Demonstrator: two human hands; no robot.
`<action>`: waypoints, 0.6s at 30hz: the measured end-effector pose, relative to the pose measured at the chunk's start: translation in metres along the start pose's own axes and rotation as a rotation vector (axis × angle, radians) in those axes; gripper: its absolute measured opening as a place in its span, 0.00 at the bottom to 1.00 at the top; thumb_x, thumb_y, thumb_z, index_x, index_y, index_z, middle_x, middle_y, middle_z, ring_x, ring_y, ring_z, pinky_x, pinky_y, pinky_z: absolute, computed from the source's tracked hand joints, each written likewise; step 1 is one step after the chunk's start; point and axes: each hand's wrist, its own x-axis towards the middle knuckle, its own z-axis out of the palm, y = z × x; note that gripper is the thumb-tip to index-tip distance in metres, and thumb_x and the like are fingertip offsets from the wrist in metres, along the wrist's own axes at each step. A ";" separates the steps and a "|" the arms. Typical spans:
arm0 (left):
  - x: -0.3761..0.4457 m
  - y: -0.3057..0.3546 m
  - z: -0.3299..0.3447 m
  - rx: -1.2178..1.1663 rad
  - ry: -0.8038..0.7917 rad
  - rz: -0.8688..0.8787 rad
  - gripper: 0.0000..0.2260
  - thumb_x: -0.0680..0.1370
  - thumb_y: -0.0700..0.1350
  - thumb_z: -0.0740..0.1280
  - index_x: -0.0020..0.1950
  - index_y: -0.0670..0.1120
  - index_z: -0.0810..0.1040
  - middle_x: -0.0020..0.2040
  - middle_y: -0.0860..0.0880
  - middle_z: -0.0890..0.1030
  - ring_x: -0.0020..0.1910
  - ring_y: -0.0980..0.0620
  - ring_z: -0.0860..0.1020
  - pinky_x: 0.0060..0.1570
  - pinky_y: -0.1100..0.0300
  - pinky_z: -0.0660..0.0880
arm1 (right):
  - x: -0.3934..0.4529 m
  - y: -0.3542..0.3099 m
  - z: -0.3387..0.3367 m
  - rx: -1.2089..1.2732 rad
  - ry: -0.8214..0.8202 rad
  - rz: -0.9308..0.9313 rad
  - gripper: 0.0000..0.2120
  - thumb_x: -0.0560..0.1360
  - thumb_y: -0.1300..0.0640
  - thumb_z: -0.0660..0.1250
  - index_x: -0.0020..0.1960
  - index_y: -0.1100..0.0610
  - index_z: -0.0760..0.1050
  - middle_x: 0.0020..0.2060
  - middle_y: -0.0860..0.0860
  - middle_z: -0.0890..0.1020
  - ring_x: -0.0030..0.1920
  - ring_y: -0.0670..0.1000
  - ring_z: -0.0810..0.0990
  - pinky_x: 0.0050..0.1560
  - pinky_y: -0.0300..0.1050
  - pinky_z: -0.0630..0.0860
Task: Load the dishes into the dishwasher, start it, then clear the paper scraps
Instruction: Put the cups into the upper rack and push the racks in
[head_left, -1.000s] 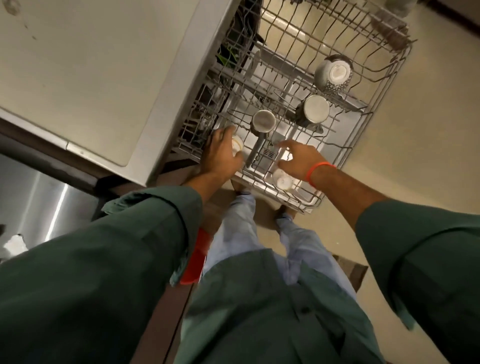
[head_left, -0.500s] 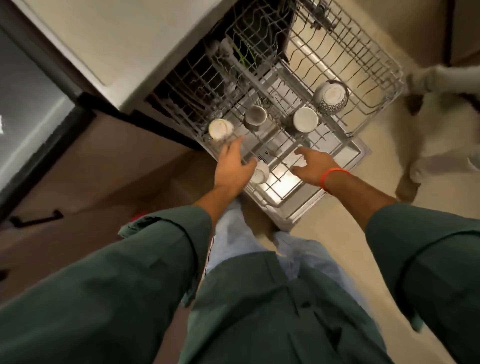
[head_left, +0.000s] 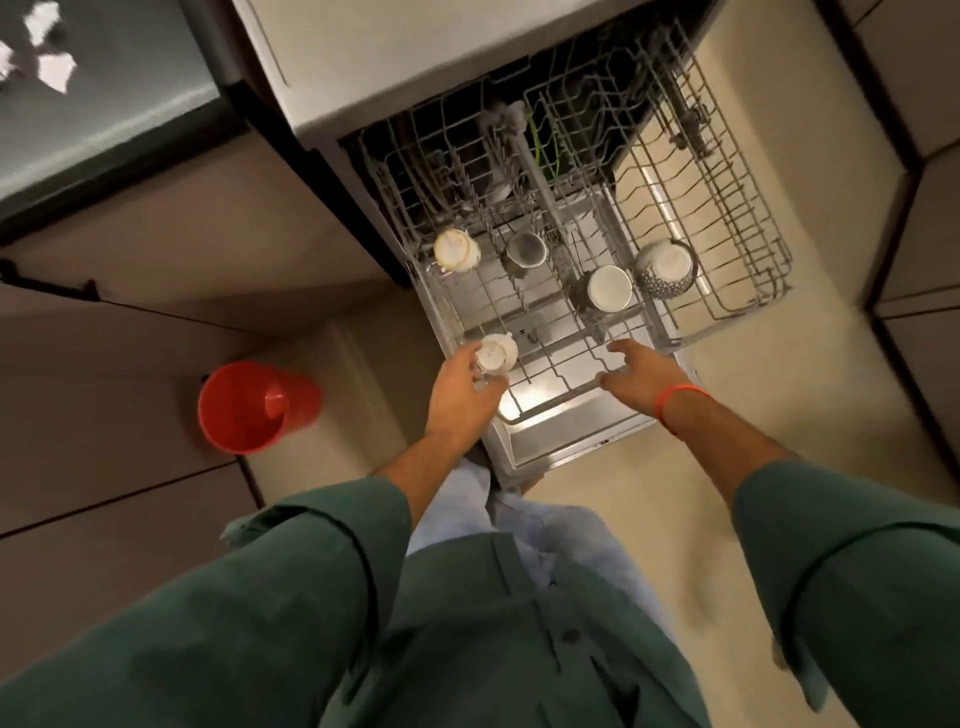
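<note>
Now left hand (head_left: 462, 395) grips white cup (head_left: 496, 355) (racked); right hand (head_left: 636, 376) open beside.

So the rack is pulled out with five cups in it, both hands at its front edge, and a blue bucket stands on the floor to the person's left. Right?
Not quite: the bucket is red, not blue, as the head view shows. The rest holds: the rack is pulled out with five cups, and the left hand and right hand are at its front edge.
</note>
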 end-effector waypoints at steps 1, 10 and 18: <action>0.001 0.003 0.000 -0.006 0.008 -0.003 0.22 0.78 0.45 0.71 0.70 0.50 0.71 0.64 0.51 0.75 0.60 0.52 0.77 0.62 0.51 0.77 | 0.000 -0.001 -0.002 -0.005 0.008 -0.012 0.27 0.78 0.51 0.68 0.75 0.52 0.66 0.69 0.59 0.74 0.68 0.61 0.73 0.67 0.49 0.69; -0.009 0.028 0.022 0.003 0.077 -0.161 0.22 0.79 0.46 0.70 0.72 0.46 0.71 0.58 0.52 0.76 0.58 0.51 0.77 0.59 0.54 0.76 | 0.016 0.024 -0.039 -0.108 0.006 -0.154 0.25 0.78 0.50 0.67 0.73 0.52 0.68 0.67 0.59 0.75 0.67 0.61 0.73 0.64 0.50 0.70; -0.041 0.048 0.093 -0.209 0.174 -0.406 0.19 0.81 0.46 0.68 0.71 0.45 0.72 0.60 0.47 0.75 0.57 0.50 0.73 0.56 0.58 0.69 | 0.030 0.083 -0.084 -0.149 -0.127 -0.223 0.27 0.77 0.50 0.68 0.74 0.50 0.67 0.69 0.57 0.74 0.67 0.60 0.74 0.65 0.49 0.71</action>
